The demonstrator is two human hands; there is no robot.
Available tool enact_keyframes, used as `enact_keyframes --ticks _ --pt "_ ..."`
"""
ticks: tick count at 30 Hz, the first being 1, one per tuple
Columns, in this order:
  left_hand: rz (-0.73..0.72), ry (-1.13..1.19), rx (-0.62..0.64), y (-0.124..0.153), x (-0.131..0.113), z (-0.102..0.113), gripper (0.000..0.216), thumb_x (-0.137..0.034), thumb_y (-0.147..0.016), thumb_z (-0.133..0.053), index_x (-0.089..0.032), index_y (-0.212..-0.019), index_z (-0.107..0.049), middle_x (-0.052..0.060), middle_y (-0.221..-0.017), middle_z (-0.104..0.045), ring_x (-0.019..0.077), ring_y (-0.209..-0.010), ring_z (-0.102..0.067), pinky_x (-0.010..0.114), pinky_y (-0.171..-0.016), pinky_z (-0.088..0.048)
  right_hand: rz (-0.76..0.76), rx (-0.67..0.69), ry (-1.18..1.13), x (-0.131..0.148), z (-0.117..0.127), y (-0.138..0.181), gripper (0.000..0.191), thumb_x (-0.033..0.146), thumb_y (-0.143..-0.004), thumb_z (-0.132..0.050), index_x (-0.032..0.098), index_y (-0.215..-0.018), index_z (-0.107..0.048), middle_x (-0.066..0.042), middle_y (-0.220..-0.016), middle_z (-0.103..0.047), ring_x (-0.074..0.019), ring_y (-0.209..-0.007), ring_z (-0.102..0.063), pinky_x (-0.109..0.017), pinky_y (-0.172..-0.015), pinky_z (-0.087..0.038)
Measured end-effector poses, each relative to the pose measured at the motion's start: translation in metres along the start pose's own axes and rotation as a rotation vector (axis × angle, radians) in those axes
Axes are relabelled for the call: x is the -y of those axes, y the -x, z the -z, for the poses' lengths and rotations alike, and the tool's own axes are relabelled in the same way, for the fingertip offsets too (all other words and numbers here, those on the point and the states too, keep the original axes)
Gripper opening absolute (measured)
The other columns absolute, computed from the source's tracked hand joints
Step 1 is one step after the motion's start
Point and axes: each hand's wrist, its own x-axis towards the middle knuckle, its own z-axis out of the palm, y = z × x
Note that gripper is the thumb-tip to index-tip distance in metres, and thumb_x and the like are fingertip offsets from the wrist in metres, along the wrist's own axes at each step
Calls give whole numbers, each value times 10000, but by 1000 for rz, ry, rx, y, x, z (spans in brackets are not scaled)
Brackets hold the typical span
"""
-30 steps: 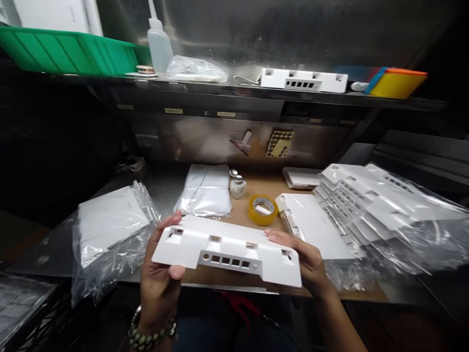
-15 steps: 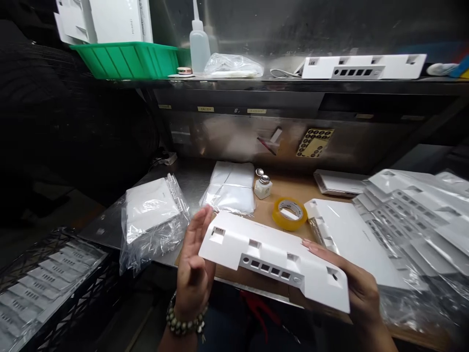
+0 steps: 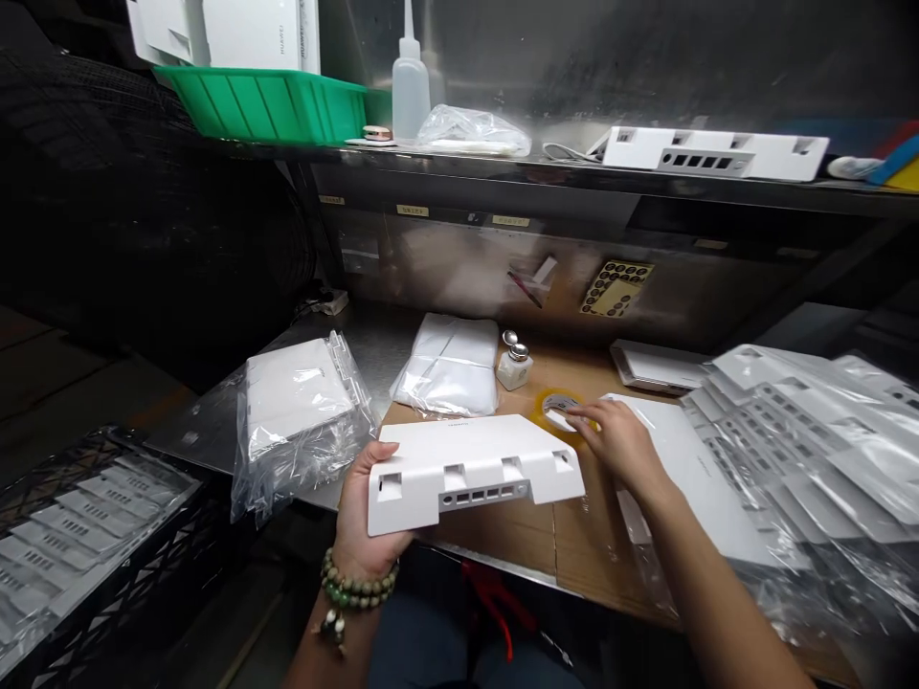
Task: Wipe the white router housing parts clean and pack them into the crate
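Observation:
My left hand [image 3: 363,522] grips the left end of a white plastic housing [image 3: 470,464] with a row of port cut-outs, held level above the near edge of the bench. My right hand [image 3: 617,442] has come off the housing and rests with curled fingers on a roll of yellow tape [image 3: 556,407] lying on the brown board. A flat white cover [image 3: 700,483] lies just right of that hand.
Bagged white covers [image 3: 294,407] lie at left and a bagged white stack [image 3: 449,368] behind the housing. A small capped bottle [image 3: 515,366] stands by the tape. Bagged housings [image 3: 811,431] pile at right. A shelf holds a green tray [image 3: 265,100], squeeze bottle [image 3: 411,81] and another housing [image 3: 710,153]. A black crate [image 3: 78,536] is low left.
My right hand let go of the housing's right end and moved back onto the tape roll. The left hand now holds the housing alone, turned level with its ports facing me.

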Motion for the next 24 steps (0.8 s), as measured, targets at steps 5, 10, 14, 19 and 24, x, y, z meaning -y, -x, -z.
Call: enact_keyframes --ticks 5,10,14,19,24 --pt "-85 95 22 12 0 -5 382 -163 -849 -515 -50 -1183 -664 138 -795 -781 332 -836 -776 529 -844 -629 -130 206 153 5 -21 -60 247 391 -939 -667 158 -935 -749 -99 -962 -752 -256 -1032 -688 -447 -931 -539" --pt "-209 160 93 20 -5 -5 438 -154 -843 -498 -82 -1250 -643 127 -907 -789 313 -917 -767 511 -891 -619 -128 275 163 8 -33 -62 247 411 -955 -654 168 -945 -696 -59 -1044 -719 -192 -996 -671 -418 -942 -533" --pt "-246 186 122 22 -6 -6 455 -145 -838 -479 -104 -1259 -647 94 -842 -780 310 -958 -760 503 -900 -618 -149 229 71 7 -33 -57 178 340 -922 -676 164 -913 -703 -80 -921 -729 -229 -934 -688 -420 -882 -532" --pt "-254 171 76 26 -3 -9 450 -149 -817 -499 -125 -1237 -660 65 -746 -767 317 -863 -768 510 -834 -638 -255 -30 -107 12 -15 -47 333 397 -1005 -523 143 -1189 -638 -167 -1037 -744 -303 -978 -710 -410 -815 -535" --pt "-306 162 -12 26 4 -10 461 -151 -789 -530 -152 -1230 -664 52 -751 -770 267 -695 -755 424 -713 -651 -141 -595 -701 65 21 18 412 505 -982 -573 216 -1274 -599 -99 -1170 -705 -223 -1017 -691 -367 -873 -554"
